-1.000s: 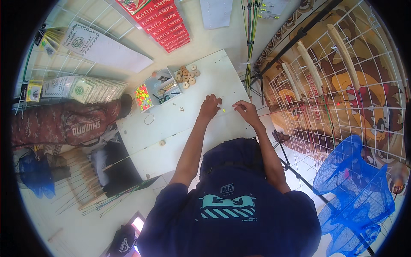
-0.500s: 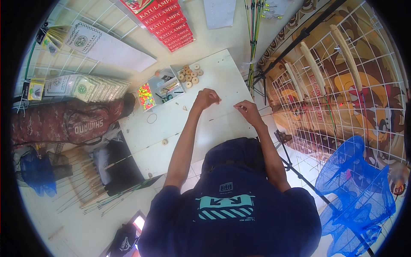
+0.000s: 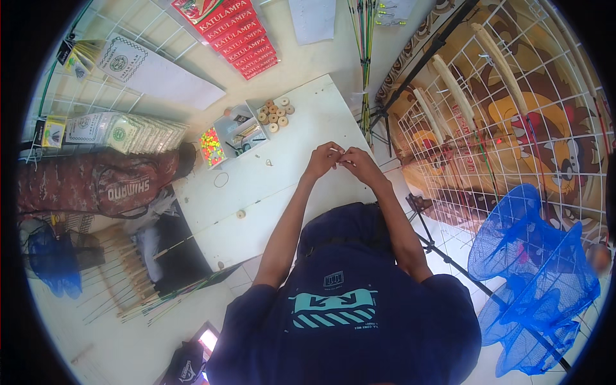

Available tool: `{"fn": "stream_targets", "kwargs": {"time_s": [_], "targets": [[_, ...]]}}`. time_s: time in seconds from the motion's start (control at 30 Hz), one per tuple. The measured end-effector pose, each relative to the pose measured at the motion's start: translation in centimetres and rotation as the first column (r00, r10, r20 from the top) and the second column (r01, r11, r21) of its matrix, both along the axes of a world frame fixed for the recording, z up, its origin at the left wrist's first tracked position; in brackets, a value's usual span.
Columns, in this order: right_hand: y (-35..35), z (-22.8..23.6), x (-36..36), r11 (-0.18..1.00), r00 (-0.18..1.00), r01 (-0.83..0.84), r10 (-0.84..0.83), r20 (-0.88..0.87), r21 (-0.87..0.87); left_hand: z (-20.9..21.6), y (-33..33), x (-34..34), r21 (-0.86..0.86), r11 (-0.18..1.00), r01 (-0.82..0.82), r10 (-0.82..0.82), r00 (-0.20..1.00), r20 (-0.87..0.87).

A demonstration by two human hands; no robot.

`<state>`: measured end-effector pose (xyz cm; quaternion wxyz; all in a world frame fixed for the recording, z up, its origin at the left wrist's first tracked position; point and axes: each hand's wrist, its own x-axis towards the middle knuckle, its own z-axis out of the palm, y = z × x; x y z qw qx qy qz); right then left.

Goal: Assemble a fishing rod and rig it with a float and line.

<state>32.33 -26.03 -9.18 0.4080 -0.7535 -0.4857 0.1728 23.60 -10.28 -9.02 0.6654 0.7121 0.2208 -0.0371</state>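
Above the white table, my left hand (image 3: 324, 160) and my right hand (image 3: 360, 165) meet, fingertips touching. Both are closed in a pinch. Whatever lies between the fingers is too small to make out. A thin rod (image 3: 186, 239) runs across the table toward my left forearm, which hides its further course. A small round tan disc (image 3: 240, 214) lies beside that rod. Left of my hands, a small bent piece (image 3: 269, 163) rests on the tabletop (image 3: 308, 115).
A divided grey tray (image 3: 247, 153) holds bright beads (image 3: 212, 146) and small tools. Several round cork-like discs (image 3: 274, 128) sit beside it. A thin loop (image 3: 221, 179) lies nearby. Blue nets (image 3: 532, 269) and a wire grid with rods stand right; a camouflage bag (image 3: 102, 183) is left.
My hands have come together from apart, the right moving left and the left slightly right. Their fingertips now touch. The whole view has shifted a little.
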Motion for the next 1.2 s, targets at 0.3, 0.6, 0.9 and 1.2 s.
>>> {"fn": "stream_targets", "kwargs": {"time_s": [0.3,0.6,0.9,1.2], "targets": [[-0.4,2.5,-0.3,0.991,0.966,0.131,-0.136,-0.221,-0.036,0.5,0.9,-0.4,0.222,0.932,-0.285,0.294,0.956,-0.008],[-0.6,-0.2,-0.1,0.997,0.994,0.079,-0.078,-0.075,-0.001,0.8,0.6,0.0,-0.464,0.819,-0.337,0.408,0.911,0.057],[0.1,0.8,-0.2,0.977,0.927,0.209,-0.184,-0.326,0.042,2.3,1.0,-1.0,-0.219,0.965,0.144,-0.154,0.988,-0.032],[-0.6,-1.1,0.3,0.977,0.742,0.185,-0.068,-0.667,0.107,4.4,0.9,-0.5,-0.454,0.881,0.133,-0.223,0.963,-0.149]]}}
